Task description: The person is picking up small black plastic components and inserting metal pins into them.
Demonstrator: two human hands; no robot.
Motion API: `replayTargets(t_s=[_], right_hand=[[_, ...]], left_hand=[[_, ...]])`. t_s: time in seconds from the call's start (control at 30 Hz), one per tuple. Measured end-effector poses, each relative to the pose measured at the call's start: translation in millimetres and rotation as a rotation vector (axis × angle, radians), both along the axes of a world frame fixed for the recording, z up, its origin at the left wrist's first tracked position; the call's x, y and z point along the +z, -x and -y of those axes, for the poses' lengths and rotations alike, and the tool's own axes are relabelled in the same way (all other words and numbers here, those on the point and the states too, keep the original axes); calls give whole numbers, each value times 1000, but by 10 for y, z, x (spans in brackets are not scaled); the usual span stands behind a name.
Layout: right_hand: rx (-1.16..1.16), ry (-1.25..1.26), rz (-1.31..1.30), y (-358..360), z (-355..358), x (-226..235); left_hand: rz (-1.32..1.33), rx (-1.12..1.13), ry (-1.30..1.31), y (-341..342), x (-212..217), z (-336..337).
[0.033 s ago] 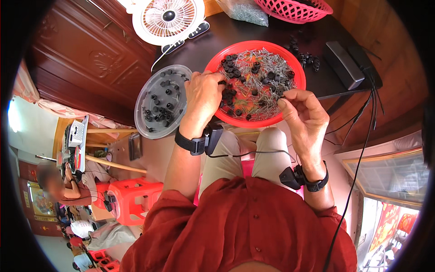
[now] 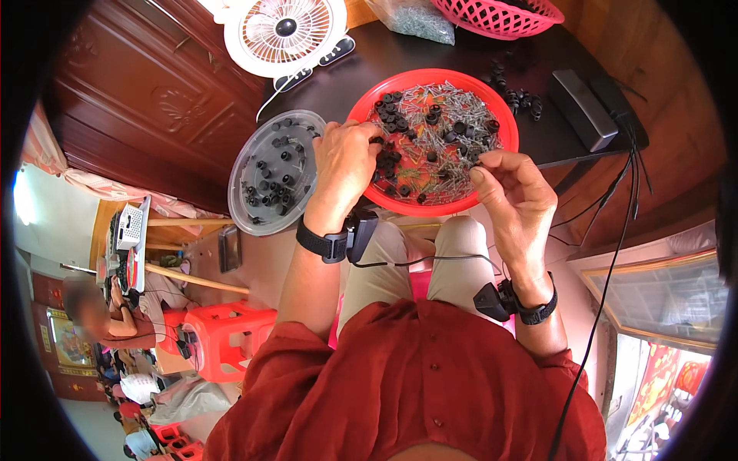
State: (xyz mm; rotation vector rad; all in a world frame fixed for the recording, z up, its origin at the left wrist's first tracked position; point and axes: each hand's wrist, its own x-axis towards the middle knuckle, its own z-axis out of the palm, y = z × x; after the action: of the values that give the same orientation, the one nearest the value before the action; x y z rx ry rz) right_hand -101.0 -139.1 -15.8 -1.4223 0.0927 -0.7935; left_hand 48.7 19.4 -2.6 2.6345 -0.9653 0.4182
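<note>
A round red tray (image 2: 510, 146) holds many loose silver screws or nails (image 2: 430, 96) and small black plastic caps (image 2: 393, 123). My left hand (image 2: 342, 161) reaches over its left rim, with fingers curled at a black piece among the caps. What those fingertips grip is mostly hidden. At the right rim, my right hand (image 2: 519, 188) has thumb and forefinger brought together in a pinch over the screws. A small dark thing shows at these fingertips, too small to name. Left of the tray, a clear round plastic container (image 2: 240, 173) holds several black caps, some with pins in them.
On the dark table (image 2: 384, 55) stand a white fan (image 2: 286, 27), a bag of small parts (image 2: 419, 21), a pink basket (image 2: 500, 24) and a black box (image 2: 584, 111). Cables (image 2: 615, 253) hang at the right. A red stool (image 2: 227, 338) and a seated person (image 2: 131, 326) are at the left.
</note>
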Motion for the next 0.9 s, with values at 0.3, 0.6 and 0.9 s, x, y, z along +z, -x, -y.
replayTargets(t_s=[0.3,0.6,0.9], right_hand=[[155,-200,-24,-5,-39,-4],[89,-129,11,10,-130,-26],[-2,-52,77,-24,-117,-47]], left_hand=[[-533,-317,741,141,23,68],[-1340,-404,924,396,169,109],[-1289,-451,881,495,175,186]])
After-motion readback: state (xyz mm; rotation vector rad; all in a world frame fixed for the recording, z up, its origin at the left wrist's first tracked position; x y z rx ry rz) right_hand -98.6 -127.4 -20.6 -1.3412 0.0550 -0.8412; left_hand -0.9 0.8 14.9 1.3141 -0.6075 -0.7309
